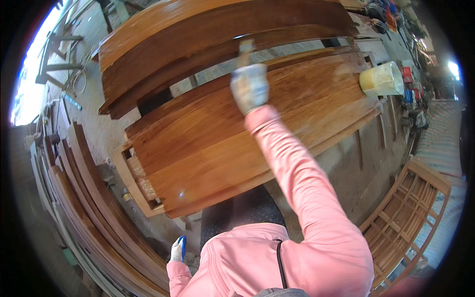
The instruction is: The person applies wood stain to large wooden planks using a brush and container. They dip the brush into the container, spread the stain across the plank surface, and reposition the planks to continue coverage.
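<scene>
My right hand (251,88), in a white work glove, is closed around the handle of a paintbrush (245,51). Motion smears the brush; its head points away from me, over the far edge of a brown wooden panel (213,143). The panel's varnished-looking surface lies in front of my body, beneath my outstretched right arm. Down beside my left hip is my left hand (178,249), in a white glove with a blue palm. Its fingers look loosely extended, and nothing shows in them. A translucent bucket (383,80) with yellowish contents stands at the panel's right end.
Beyond the panel lies another long wooden piece (222,34), with a gap between. Long boards (94,183) are stacked at left. A wooden lattice frame (405,213) leans at lower right. Cans (409,91) and clutter sit at far right, a trestle (58,62) at upper left.
</scene>
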`<state>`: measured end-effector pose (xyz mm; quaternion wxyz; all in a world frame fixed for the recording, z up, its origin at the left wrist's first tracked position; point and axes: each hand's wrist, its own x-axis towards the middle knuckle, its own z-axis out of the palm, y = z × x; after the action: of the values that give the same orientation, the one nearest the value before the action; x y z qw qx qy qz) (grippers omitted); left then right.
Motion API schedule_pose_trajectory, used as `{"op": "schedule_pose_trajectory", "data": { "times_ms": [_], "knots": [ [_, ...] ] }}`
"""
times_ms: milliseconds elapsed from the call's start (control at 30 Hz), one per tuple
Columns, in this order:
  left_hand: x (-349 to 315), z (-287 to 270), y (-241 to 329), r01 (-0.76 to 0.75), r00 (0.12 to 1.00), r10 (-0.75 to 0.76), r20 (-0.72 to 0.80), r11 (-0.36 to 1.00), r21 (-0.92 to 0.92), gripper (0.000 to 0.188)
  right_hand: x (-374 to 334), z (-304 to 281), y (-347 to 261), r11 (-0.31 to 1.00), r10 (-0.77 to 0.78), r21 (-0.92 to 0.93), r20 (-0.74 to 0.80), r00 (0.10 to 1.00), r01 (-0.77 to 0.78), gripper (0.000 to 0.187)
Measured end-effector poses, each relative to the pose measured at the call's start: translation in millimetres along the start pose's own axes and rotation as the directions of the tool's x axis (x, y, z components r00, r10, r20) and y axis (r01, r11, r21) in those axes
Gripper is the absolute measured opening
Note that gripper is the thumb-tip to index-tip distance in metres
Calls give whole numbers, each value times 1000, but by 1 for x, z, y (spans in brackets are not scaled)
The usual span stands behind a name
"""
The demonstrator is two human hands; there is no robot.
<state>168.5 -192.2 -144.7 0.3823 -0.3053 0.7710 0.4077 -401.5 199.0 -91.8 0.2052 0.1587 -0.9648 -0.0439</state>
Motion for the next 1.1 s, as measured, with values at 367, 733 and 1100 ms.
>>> {"op": "schedule_pose_trajectory", "data": {
  "times_ms": [367,733,1100],
  "knots": [
    [5,27,48,230,973,-230,35,929,-291,39,-15,38,198,380,196,925,-103,975,22,17],
    [13,58,91,135,990,-139,-9,973,-188,32,13,55,386,669,632,650,-244,735,-360,11],
    [-2,58,135,-112,994,111,-17,990,-82,24,2,16,302,-347,563,938,212,799,-4,21]
  ]
}}
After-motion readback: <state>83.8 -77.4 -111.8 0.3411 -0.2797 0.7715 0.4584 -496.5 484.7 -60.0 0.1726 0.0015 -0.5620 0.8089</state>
